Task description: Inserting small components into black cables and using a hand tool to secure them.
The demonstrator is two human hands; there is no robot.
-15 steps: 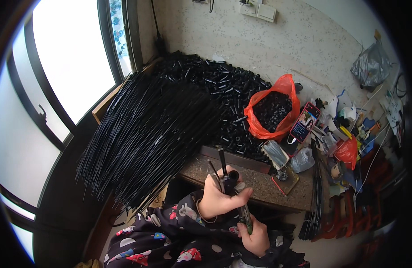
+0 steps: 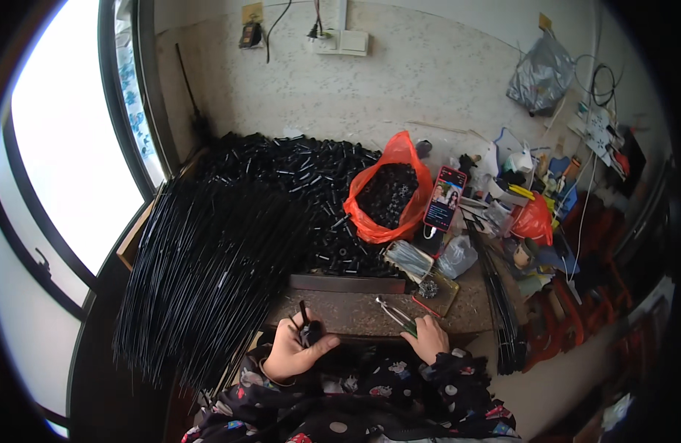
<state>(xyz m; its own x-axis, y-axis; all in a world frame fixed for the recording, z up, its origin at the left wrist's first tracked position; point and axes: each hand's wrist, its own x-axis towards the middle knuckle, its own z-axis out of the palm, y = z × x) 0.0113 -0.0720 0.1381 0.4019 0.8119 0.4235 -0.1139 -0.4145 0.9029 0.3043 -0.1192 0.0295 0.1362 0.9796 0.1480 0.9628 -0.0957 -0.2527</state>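
My left hand (image 2: 295, 348) is closed round a black tubular part (image 2: 309, 334), with thin black rods standing up from the grip. Its lower end is hidden by my palm. To the right, my right hand (image 2: 430, 341) has its fingers round the green handles of a pair of pliers (image 2: 397, 314). The metal jaws point up and left over the brown tabletop (image 2: 333, 314), with the handles a little apart. Whether the pliers rest on the surface I cannot tell.
Long thin black rods (image 2: 200, 273) fill the left side. Behind lies a heap of short black tubes (image 2: 281, 170). Right of it are a red plastic bag (image 2: 363, 229) of small dark parts, a propped phone (image 2: 445, 198), a box of thin pins (image 2: 411, 258) and a clear bag (image 2: 457, 256).
My hands have moved apart: the pliers have gone from beside the black tubular part to over the tabletop at the right. The whole view has shifted, showing more of the wall.
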